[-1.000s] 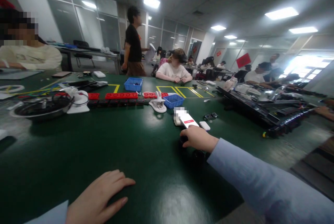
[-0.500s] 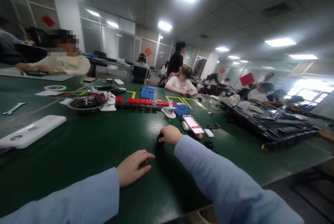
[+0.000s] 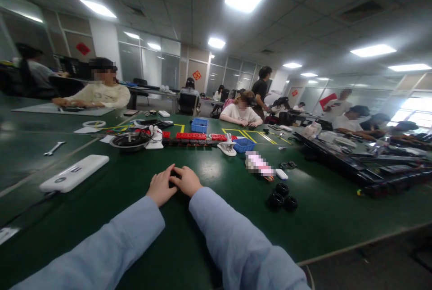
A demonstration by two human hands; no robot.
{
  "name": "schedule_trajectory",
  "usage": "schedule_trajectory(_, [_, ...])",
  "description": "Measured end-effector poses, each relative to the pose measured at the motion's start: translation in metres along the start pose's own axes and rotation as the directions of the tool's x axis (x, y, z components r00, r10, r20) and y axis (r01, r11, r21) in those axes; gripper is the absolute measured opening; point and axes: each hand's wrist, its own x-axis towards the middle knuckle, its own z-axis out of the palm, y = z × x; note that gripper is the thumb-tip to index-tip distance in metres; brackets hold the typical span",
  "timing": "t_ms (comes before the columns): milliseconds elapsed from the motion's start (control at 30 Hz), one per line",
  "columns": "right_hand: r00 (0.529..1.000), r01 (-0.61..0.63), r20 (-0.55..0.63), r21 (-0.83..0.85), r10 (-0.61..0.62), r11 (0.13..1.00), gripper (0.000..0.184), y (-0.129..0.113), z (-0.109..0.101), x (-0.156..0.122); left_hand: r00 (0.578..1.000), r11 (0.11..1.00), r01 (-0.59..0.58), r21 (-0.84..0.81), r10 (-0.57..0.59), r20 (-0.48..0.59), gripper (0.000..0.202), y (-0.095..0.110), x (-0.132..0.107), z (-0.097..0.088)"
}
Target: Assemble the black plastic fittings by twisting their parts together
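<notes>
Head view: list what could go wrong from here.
1. The left hand and right hand meet at the fingers, hiding most of whatever may be between them; a slip there could go unnoticed.
2. Three round black parts sit loose to the right of the right sleeve; an outward swing might knock them and set them rolling.
3. The cable from the white box lies on the left sleeve's side and could get snagged.
</notes>
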Motion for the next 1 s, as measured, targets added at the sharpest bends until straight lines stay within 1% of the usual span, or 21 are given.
schedule_trajectory(67, [0.999,0.009,-0.045,0.072,-0.006,0.997,0.042,-0.001,0.014,0.007,0.999,0.999,0.036,0.009,-0.036,0.018,0.066,-0.007,0.005,-0.005])
schedule_trajectory(133, [0.997,0.02,-0.071,0.134,-0.01,0.991,0.043,0.0,0.024,0.015,0.998,0.998,0.066,0.013,-0.067,0.015,0.064,-0.015,0.011,-0.007])
schedule_trajectory(200, [0.996,0.031,-0.086,0.187,-0.015,0.982,0.048,0.002,0.032,0.023,0.995,0.995,0.099,0.034,-0.098,-0.016,0.065,-0.022,0.017,-0.007])
schedule_trajectory(267, [0.994,0.031,-0.113,0.266,0.0,0.964,0.058,0.005,0.036,0.03,0.991,0.989,0.128,0.074,-0.124,-0.053,0.064,-0.028,0.025,-0.004])
schedule_trajectory(333, [0.985,0.017,-0.168,0.354,0.046,0.935,0.062,0.008,0.038,0.034,0.987,0.983,0.145,0.113,-0.136,-0.08,0.057,-0.032,0.034,-0.001])
schedule_trajectory(400, [0.968,-0.011,-0.223,0.418,0.115,0.909,0.06,0.011,0.038,0.035,0.983,0.976,0.166,0.14,-0.153,-0.099,0.048,-0.036,0.044,0.001])
schedule_trajectory(467, [0.954,-0.061,-0.237,0.45,0.185,0.891,0.057,0.014,0.037,0.035,0.978,0.969,0.193,0.155,-0.177,-0.113,0.047,-0.039,0.054,0.001])
schedule_trajectory(567, [0.95,-0.11,-0.209,0.478,0.234,0.871,0.056,0.016,0.034,0.035,0.97,0.962,0.228,0.151,-0.211,-0.124,0.048,-0.042,0.067,0.001])
schedule_trajectory(700, [0.962,-0.097,-0.186,0.455,0.201,0.885,0.054,0.016,0.032,0.034,0.958,0.955,0.274,0.116,-0.261,-0.119,0.05,-0.046,0.078,0.002])
schedule_trajectory(900, [0.973,-0.085,-0.16,0.43,0.168,0.899,0.048,0.018,0.032,0.035,0.931,0.935,0.35,0.058,-0.34,-0.135,0.066,-0.049,0.081,0.004])
schedule_trajectory(933, [0.973,-0.081,-0.161,0.432,0.165,0.898,0.046,0.019,0.032,0.036,0.928,0.931,0.361,0.063,-0.352,-0.122,0.066,-0.049,0.081,0.004])
schedule_trajectory(1000, [0.973,-0.071,-0.167,0.434,0.158,0.898,0.044,0.022,0.032,0.038,0.938,0.936,0.342,0.083,-0.335,-0.092,0.061,-0.05,0.081,0.004])
